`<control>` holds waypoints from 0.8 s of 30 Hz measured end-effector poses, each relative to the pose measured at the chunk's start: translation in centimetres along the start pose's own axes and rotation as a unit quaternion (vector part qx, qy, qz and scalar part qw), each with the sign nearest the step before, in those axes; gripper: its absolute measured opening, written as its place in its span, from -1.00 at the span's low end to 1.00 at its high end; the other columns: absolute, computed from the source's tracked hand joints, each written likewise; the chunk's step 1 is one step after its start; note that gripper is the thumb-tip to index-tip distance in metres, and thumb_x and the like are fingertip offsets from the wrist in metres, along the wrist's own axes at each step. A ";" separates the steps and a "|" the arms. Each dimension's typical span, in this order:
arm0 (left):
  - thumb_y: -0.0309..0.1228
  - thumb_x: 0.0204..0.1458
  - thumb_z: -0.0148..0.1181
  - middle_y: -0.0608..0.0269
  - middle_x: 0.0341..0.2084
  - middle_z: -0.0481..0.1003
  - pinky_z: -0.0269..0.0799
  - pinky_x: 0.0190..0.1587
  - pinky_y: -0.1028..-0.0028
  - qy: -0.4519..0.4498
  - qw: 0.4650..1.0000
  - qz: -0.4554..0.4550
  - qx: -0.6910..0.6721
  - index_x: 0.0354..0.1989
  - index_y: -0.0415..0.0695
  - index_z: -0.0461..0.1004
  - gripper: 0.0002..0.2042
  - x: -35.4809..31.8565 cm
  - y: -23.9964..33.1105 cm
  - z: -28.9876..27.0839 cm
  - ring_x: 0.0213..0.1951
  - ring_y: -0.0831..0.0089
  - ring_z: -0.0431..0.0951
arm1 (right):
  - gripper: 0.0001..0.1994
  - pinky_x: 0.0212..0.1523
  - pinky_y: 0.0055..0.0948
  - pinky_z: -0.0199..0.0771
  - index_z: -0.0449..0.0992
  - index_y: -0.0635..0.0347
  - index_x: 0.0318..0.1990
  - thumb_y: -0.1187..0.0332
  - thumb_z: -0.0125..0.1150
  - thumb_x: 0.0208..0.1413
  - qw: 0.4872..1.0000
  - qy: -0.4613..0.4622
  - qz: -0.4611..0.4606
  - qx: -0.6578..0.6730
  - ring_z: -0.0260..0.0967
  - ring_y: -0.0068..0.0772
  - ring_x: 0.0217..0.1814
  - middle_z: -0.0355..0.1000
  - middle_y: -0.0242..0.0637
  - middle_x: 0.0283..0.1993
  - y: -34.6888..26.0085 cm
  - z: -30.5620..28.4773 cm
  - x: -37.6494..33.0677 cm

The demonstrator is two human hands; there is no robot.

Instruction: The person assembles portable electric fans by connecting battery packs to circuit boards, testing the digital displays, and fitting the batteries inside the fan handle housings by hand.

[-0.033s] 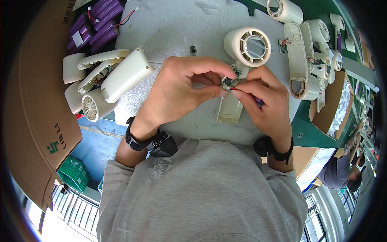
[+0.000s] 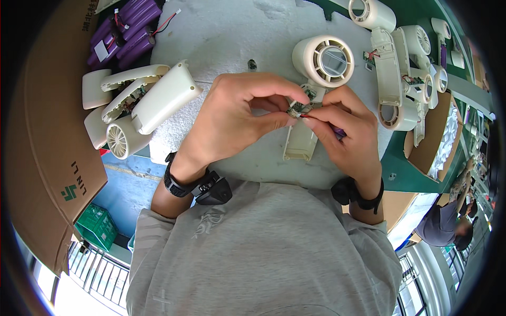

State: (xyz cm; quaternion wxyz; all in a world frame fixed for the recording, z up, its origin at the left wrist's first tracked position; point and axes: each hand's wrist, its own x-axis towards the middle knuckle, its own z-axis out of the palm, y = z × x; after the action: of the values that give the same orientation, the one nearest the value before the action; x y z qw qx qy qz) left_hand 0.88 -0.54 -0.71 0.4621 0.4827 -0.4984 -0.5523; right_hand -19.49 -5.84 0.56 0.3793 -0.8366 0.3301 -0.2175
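Note:
My left hand [image 2: 232, 118] pinches a small green circuit board [image 2: 296, 108] between thumb and fingertips. Close against it, my right hand [image 2: 345, 129] grips a thin red wire [image 2: 304, 116] at the board's edge. Part of a purple battery [image 2: 338, 131] shows by the right fingers; the rest is hidden. Beneath both hands lies the open cream handle shell [image 2: 299, 143] of a handheld fan. Its round head [image 2: 322, 60], with a ring of slots, points away from me. The exact joint of wire and board is too small to make out.
White foam sheet [image 2: 221, 37] covers the work surface. Purple batteries [image 2: 124, 34] with leads lie far left, above cream fan shells [image 2: 161, 102]. More fan parts [image 2: 387, 66] crowd the right, beside an open cardboard box [image 2: 421, 150]. A tall carton [image 2: 50, 131] stands left.

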 end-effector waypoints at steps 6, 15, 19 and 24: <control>-0.75 -0.14 0.29 0.19 -0.36 0.58 0.59 -0.20 0.53 0.008 1.000 0.016 0.014 -0.16 -0.20 0.58 -0.68 0.0 -0.1 0.0 -0.32 0.49 0.62 | -0.87 -0.51 -0.51 0.27 0.59 0.31 -0.36 0.55 0.40 -0.11 1.000 -0.005 -0.020 -0.001 0.34 -0.47 -0.48 0.36 -0.29 -0.39 0.2 -0.1 0.0; -0.79 -0.19 0.21 0.16 -0.23 0.55 0.56 -0.17 0.51 -0.007 0.994 0.070 0.082 -0.06 -0.21 0.56 -0.57 0.2 -0.4 -0.1 -0.23 0.44 0.59 | -0.82 -0.52 -0.56 0.31 0.57 0.31 -0.28 0.55 0.40 -0.09 0.997 0.002 -0.069 -0.031 0.38 -0.50 -0.50 0.38 -0.30 -0.41 0.3 0.0 -0.1; -0.77 -0.22 0.20 0.13 -0.25 0.56 0.55 -0.21 0.50 -0.006 0.982 0.123 0.141 -0.06 -0.20 0.56 -0.55 0.3 -0.6 -0.1 -0.28 0.41 0.59 | -0.67 -0.54 -0.65 0.33 0.52 0.29 -0.11 0.60 0.37 -0.09 0.996 0.063 0.031 0.046 0.41 -0.59 -0.49 0.40 -0.31 -0.34 0.1 0.9 -0.6; -0.76 -0.24 0.21 0.14 -0.28 0.58 0.53 -0.26 0.50 0.020 0.984 0.105 0.142 -0.07 -0.18 0.58 -0.54 0.3 -0.2 0.4 -0.34 0.40 0.60 | -0.56 -0.55 -0.73 0.32 0.46 0.27 -0.01 0.65 0.35 -0.12 0.995 0.089 0.024 0.021 0.42 -0.68 -0.47 0.42 -0.33 -0.23 -0.4 1.2 -0.1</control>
State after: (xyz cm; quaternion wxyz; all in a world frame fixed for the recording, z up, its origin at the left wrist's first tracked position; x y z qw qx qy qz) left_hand 0.43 -0.81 -0.89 0.4540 0.5000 -0.6101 -0.4143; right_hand -18.70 -4.97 0.15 0.3707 -0.7976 0.3777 -0.2895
